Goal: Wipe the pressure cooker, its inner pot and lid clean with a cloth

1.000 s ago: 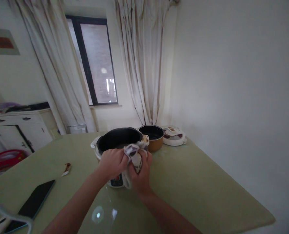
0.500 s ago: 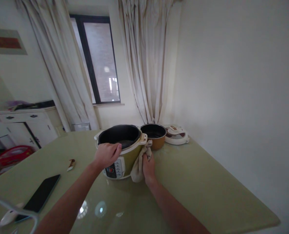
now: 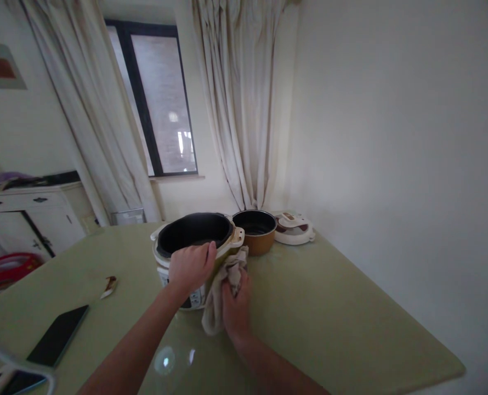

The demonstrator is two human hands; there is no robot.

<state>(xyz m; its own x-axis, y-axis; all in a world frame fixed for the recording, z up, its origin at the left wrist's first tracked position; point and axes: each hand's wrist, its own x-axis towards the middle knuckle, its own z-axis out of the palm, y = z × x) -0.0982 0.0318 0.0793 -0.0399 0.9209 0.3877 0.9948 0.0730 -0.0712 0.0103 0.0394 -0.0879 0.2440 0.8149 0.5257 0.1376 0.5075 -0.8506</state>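
Note:
An open electric cooker [image 3: 174,253] with a black inside stands on the pale green table [image 3: 334,307]. My left hand [image 3: 190,267] grips the cooker's near rim, fingers curled over it. My right hand [image 3: 236,304] presses a beige cloth [image 3: 215,304] against the cooker's right side, fingers closed on the cloth. Part of the cloth hangs down to the tabletop.
A brown inner pot [image 3: 257,230] and a white lid [image 3: 294,227] sit behind the cooker by the wall. A dark phone [image 3: 55,336] and a small wrapper [image 3: 109,286] lie at the left. A white cabinet [image 3: 26,216] stands beyond the table.
My right hand moved the cloth from the cooker's front round to its right side, then a little lower. My left hand stayed on the rim.

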